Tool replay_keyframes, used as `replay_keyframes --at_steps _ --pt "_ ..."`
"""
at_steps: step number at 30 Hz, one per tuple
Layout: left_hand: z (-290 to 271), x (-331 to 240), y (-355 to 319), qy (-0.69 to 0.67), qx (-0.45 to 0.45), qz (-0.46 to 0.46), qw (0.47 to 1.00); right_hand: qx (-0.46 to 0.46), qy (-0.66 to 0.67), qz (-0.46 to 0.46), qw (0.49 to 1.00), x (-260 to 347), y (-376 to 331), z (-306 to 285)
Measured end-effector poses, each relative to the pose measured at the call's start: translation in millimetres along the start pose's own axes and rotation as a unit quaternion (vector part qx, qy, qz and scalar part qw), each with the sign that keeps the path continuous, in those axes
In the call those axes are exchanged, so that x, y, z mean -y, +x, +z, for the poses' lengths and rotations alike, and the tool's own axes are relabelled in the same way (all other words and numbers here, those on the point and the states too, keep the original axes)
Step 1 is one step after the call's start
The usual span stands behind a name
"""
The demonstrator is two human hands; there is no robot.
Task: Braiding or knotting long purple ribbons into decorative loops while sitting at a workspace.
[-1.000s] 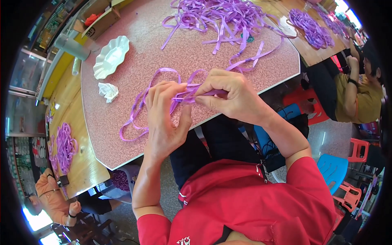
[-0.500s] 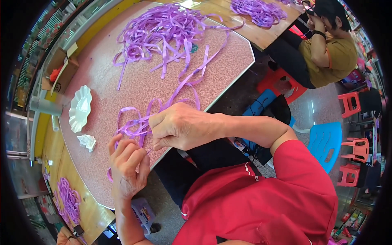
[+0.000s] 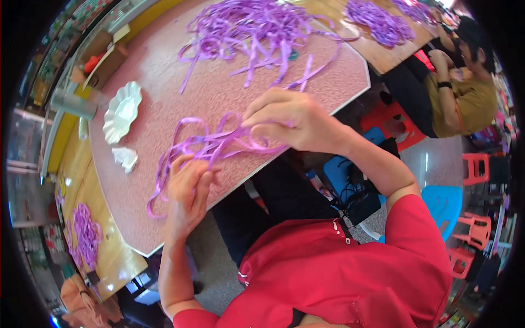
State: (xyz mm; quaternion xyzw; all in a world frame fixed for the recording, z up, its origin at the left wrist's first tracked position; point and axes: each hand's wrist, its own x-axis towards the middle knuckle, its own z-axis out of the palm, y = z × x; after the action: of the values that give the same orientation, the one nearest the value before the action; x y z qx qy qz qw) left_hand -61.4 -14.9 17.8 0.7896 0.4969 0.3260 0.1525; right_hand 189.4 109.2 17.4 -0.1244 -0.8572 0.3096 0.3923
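Observation:
Narrow purple ribbon [image 3: 216,139] lies in loose loops near the table's front edge, between my two hands. My left hand [image 3: 188,188] has its fingers curled over the near left end of these loops, closed on ribbon. To the right and a little farther off, my right hand [image 3: 295,120] pinches ribbon between thumb and fingers, with some of it passing under the palm. Exactly which strand each hand grips is partly hidden by the fingers. Farther back on the table sits a big tangled heap of the same purple ribbon [image 3: 246,30].
On the pink speckled table [image 3: 158,120] stand a white scalloped dish [image 3: 122,111] and a crumpled white tissue [image 3: 125,158]. An open cardboard box [image 3: 106,63] is at the back left. More ribbon piles [image 3: 86,235] lie on wooden tables, where other people sit. Red stools [image 3: 394,123] stand to the right.
My hands, close together before, are now apart: the right has moved right and away from the left, and its fist has loosened. The whole view has also shifted.

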Motion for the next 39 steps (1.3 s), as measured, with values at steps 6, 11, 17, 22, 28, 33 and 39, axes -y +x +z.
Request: replay_keyframes --at_steps 6,11,17,22,28,33,39 --pt "0 -9 10 0.015 -0.016 -0.003 1.0 -0.065 -0.118 -0.002 0.991 -3 8 -29" --pt "-11 8 -2 0.092 -0.028 -0.015 0.995 -0.064 -0.265 0.182 0.945 -49 -8 -76" --pt "0 7 -1 0.105 -0.218 -0.099 0.965 0.027 -0.34 0.135 0.93 -75 -21 -70" --pt "13 -9 26 0.21 -0.19 0.023 0.959 0.01 -0.351 0.075 0.933 -42 -6 -72" --pt "39 -45 61 0.182 -0.118 0.17 0.961 0.144 0.183 0.253 0.939 44 8 -48" --pt "35 -42 52 0.098 -0.045 0.228 0.968 0.184 0.234 0.359 0.885 47 -4 -52" --pt "-40 -6 -6 -0.228 0.003 -0.153 0.962 0.084 0.142 0.376 0.912 1 -22 -89"
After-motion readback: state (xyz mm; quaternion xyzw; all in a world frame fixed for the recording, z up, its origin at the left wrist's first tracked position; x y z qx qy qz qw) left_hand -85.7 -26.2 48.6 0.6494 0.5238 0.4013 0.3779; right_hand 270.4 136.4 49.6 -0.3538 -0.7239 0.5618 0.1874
